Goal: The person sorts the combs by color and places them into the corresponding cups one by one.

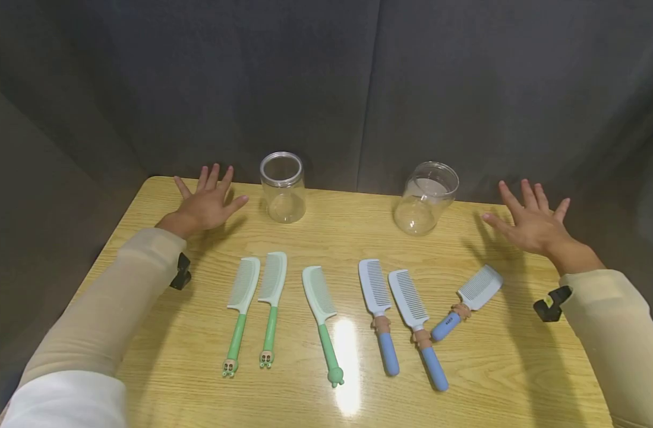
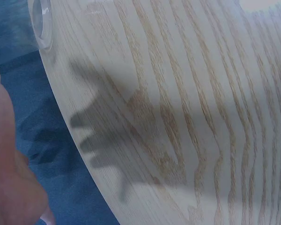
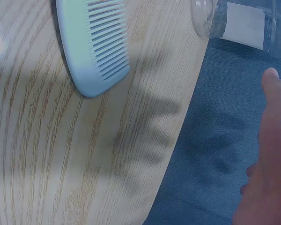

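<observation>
Both hands hovered flat and spread above the far part of the wooden table point(image 1: 358, 238), fingers straight and wide apart, holding nothing. The left hand point(image 1: 205, 202) was just left of the upright clear jar point(image 1: 283, 186), which stood open-mouthed near the table's back edge; the right hand point(image 1: 529, 221) was well to the right of that jar, beside a second clear jar point(image 1: 425, 197) that leaned toward the camera. Nearer than the upright jar lay six combs in a loose row: three green-handled combs point(image 1: 271, 304) below and slightly to either side of it, then three blue-handled combs point(image 1: 378, 309) off to its right. The rightmost blue comb point(image 1: 469, 301) lay slanted, closest to the right hand, its pale teeth showing in the right wrist view.
</observation>
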